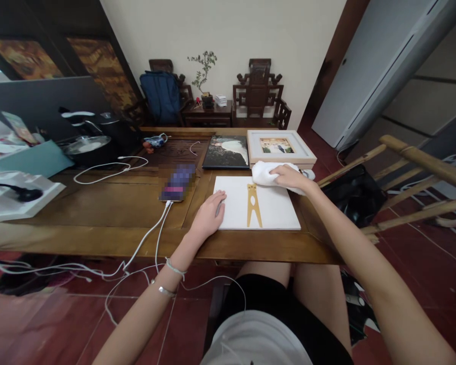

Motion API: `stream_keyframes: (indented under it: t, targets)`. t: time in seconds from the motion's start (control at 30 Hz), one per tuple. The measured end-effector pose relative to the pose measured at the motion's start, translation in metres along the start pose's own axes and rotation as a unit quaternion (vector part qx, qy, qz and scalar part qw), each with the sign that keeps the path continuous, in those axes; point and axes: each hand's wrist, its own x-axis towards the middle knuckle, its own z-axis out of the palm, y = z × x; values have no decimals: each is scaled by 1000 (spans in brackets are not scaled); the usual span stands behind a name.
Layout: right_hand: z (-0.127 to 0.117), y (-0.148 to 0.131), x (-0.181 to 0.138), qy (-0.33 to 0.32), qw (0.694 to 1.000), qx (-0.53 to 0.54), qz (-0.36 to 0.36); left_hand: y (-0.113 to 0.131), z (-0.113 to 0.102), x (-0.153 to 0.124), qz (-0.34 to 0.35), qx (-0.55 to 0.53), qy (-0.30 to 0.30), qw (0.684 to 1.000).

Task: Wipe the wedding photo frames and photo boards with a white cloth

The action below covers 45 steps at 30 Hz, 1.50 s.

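Note:
A flat white panel (231, 205) with a gold, long-legged figure (253, 205) on its face lies near the table's front edge. My left hand (210, 213) rests against the panel's left edge with its fingers stretched out flat; a small grey patch shows by the thumb, too small to make out. My right hand (289, 177) grips a bunched white cloth (266, 173) at the panel's upper right corner, and the cloth overlaps that corner. Just beyond the cloth lies a light-framed picture (281, 144), with a dark photo panel (225, 152) to its left.
Left of the panel, a phone (178, 183) is plugged into white cables (152, 230) that hang over the front edge. Farther left stand a lidded pot (89, 147), a teal box (30, 162) and a white power strip (26, 197). A wooden chair (425, 157) stands at the right.

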Motion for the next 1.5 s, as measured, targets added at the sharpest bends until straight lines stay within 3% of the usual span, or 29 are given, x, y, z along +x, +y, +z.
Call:
stream_keyframes:
  t: [0.17, 0.43, 0.57, 0.7, 0.97, 1.1, 1.27, 1.5]
  targets:
    - [10, -16, -27, 19, 1000, -10, -2, 1, 0, 0, 2, 2, 0, 1000]
    - [25, -71, -141, -14, 999, 1, -43, 1, 2, 0, 0, -3, 6, 1000]
    - [26, -83, -172, -17, 999, 11, -25, 1, 2, 0, 1, -3, 7, 1000]
    - [18, -76, -153, -42, 999, 4, -19, 1, 2, 0, 1, 3, 5, 1000]
    - [7, -34, -46, -4, 1000, -9, -1, 0, 1, 0, 5, -2, 12, 1000]
    - [19, -27, -15, 25, 1000, -8, -12, 0, 1, 0, 3, -4, 11, 1000]
    - [44, -44, -28, 46, 998, -35, -19, 2, 0, 0, 3, 1, 5, 1000]
    - [49, -91, -110, -9, 998, -34, -60, 1, 2, 0, -2, -3, 7, 1000]
